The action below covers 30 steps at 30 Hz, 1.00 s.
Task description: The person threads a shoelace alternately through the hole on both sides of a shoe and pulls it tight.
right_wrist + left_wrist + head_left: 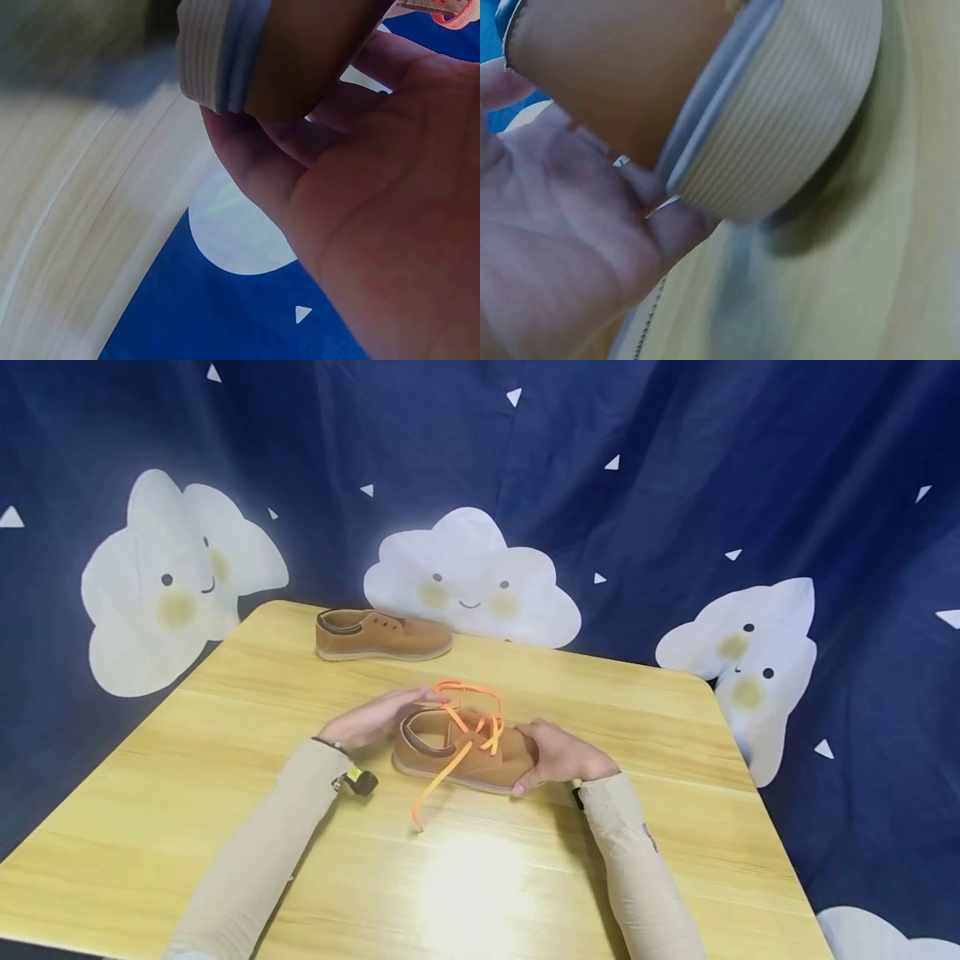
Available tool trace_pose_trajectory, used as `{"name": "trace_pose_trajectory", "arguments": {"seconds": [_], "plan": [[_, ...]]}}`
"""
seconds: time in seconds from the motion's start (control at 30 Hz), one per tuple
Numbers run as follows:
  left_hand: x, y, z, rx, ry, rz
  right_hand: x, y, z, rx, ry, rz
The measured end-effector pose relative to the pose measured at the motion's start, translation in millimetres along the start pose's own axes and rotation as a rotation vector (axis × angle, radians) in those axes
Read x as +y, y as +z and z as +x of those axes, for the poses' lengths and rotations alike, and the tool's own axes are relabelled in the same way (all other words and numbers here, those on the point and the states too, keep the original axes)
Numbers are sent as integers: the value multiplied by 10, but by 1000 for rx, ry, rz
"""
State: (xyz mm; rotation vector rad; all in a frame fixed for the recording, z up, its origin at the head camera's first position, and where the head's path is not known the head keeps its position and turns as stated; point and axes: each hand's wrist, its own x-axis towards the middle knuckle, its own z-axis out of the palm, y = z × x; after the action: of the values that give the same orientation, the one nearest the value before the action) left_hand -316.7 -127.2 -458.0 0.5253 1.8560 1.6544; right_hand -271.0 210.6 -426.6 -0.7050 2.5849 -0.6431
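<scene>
A brown shoe with an orange lace sits in the middle of the table, its toe pointing right. The lace is threaded through the eyelets; one end trails over the near side and a loop stands above the opening. Around the toe, my right hand grips with the thumb on the near side and the fingers on the far side. My left hand is at the heel, fingers stretched along the far side near the lace. In the left wrist view its palm faces the heel above the ribbed sole.
A second brown shoe, without a lace, stands at the table's back left edge. Behind the wooden table hangs a dark blue curtain with white clouds. A small black device is strapped at the left wrist.
</scene>
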Motion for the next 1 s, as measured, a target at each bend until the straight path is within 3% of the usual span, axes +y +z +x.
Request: {"name": "trace_pose_trajectory", "arguments": {"seconds": [0.23,0.4,0.67,0.83,1.0], "plan": [[-37,-3,14,103,47,-140,8,-3,11,2,-20,22],[10,-6,1,129,104,-194,-3,-11,16,9,-28,-1],[76,-39,-43,200,108,-273,-31,-5,22,6,-27,-5],[115,-30,-47,217,154,-291,-30,-6,17,5,-35,0],[142,3,-21,233,129,-162,-1,-3,6,4,-30,12]]}}
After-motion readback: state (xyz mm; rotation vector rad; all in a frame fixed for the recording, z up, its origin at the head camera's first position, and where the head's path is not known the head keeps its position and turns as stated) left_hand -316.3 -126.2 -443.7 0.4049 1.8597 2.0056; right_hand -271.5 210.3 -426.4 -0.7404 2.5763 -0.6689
